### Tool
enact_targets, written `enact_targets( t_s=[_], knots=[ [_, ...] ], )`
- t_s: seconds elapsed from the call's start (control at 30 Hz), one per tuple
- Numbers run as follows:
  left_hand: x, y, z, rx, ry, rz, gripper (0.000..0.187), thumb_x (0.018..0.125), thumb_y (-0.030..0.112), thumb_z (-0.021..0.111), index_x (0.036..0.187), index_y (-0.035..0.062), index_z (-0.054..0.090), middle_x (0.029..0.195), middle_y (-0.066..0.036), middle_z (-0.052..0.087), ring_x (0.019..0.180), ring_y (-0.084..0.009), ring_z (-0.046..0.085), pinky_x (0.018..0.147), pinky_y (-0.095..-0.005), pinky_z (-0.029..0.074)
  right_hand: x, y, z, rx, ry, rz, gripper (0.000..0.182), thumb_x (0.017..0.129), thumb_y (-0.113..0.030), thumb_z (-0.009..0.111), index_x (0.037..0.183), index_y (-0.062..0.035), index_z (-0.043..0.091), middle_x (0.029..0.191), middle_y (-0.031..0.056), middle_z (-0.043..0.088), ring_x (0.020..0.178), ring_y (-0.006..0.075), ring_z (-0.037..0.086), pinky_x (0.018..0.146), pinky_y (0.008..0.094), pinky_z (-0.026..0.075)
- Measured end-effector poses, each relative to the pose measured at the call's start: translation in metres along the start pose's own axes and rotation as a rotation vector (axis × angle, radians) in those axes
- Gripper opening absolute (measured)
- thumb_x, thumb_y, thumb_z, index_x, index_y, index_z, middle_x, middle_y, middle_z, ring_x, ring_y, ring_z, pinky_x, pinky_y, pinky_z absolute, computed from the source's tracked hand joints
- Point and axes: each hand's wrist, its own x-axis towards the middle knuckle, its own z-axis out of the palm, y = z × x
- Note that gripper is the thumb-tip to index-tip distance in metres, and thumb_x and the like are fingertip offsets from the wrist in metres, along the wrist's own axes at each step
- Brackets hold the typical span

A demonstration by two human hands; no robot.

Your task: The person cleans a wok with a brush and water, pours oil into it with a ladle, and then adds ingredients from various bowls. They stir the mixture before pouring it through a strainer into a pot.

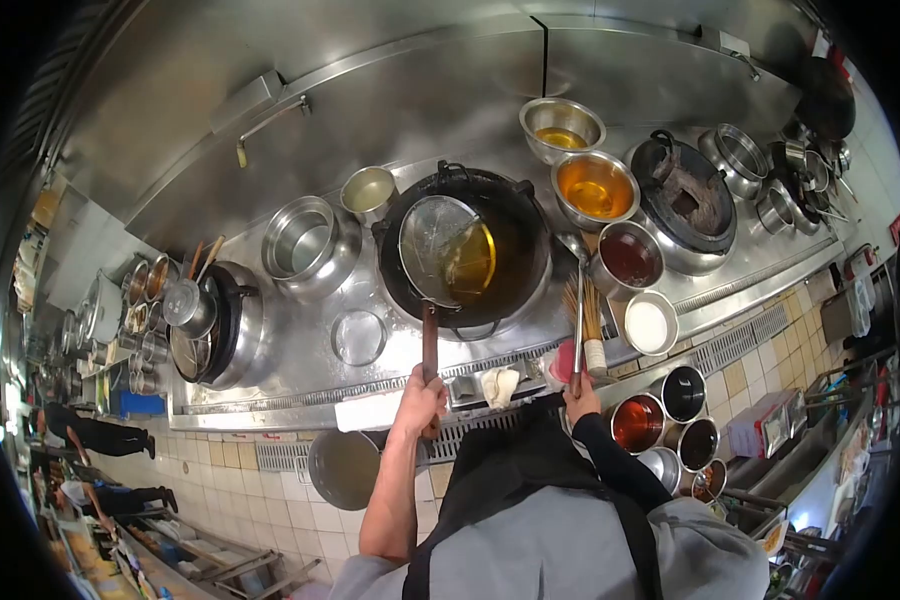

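A round mesh strainer [425,245] lies over the left part of a large dark wok [520,270] with yellow oil in it. My left hand [422,402] is wrapped round the strainer's wooden handle [430,345]. To the right, my right hand [582,397] grips the lower end of a long metal ladle [580,320], whose bowl lies near the wok's right rim. A bamboo brush [592,330] stands beside the ladle. Right of the wok are a bowl of orange liquid [595,187] and a pot of dark red sauce [630,260].
Metal pots [310,245] stand left of the wok. A white-filled container [651,323] is at the counter's front edge, with sauce containers [638,422] below it. A second burner [685,205] is at right, another wok [215,340] at left. Two people [100,432] are at far left.
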Motion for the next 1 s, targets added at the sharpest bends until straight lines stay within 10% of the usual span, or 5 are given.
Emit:
enact_targets(
  t_s=[0.43,0.53,0.63,0.77,1.0],
  knots=[
    [0.006,0.008,0.027,-0.443,-0.223,-0.069,0.018,0.095,0.001,0.048,0.112,0.0009,0.042,0.081,-0.009,0.054,0.057,-0.0088,0.041,0.047,-0.0221,0.035,0.02,0.067,0.038,-0.014,0.174,-0.302,0.06,0.084,-0.007,0.067,0.139,-0.0116,0.044,0.076,0.0098,0.061,0.048,0.0158,0.054,0.042,0.0333,0.043],
    [0.007,0.007,0.018,-0.55,-0.247,-0.071,0.018,0.095,0.001,0.049,0.113,0.0007,0.044,0.082,-0.011,0.056,0.056,-0.0083,0.041,0.046,-0.0215,0.035,0.011,0.026,0.012,0.128,-0.112,0.128,0.069,0.082,-0.019,0.069,0.144,-0.0092,0.039,0.103,0.0262,0.065,0.099,0.044,0.062,0.085,0.0451,0.048],
    [-0.005,0.018,0.004,-0.596,-0.209,-0.061,0.019,0.095,0.001,0.049,0.113,0.0015,0.044,0.081,-0.011,0.057,0.056,-0.0086,0.041,0.045,-0.0211,0.035,0.018,0.049,0.026,0.113,-0.094,0.093,0.07,0.082,-0.02,0.069,0.144,-0.0084,0.038,0.106,0.0257,0.065,0.1,0.0433,0.062,0.086,0.0445,0.048],
    [-0.008,0.03,-0.022,-0.338,-0.04,0.113,0.022,0.095,0.004,0.05,0.116,0.0038,0.043,0.076,-0.007,0.055,0.054,-0.0075,0.041,0.044,-0.0215,0.033,0.024,0.076,0.04,0.08,0.025,-0.082,0.06,0.084,-0.007,0.067,0.139,-0.0099,0.043,0.072,0.0096,0.059,0.05,0.0169,0.055,0.046,0.0342,0.045],
    [0.021,0.011,-0.049,0.838,0.498,0.463,0.047,0.094,0.007,0.045,0.137,-0.0077,0.032,0.083,-0.025,0.062,0.066,-0.0359,0.062,0.062,-0.043,0.049,0.009,0.031,0.016,-0.065,0.064,-0.137,0.067,0.08,-0.018,0.069,0.14,-0.008,0.042,0.086,0.0228,0.065,0.079,0.0398,0.064,0.071,0.0449,0.05]
  ],
)
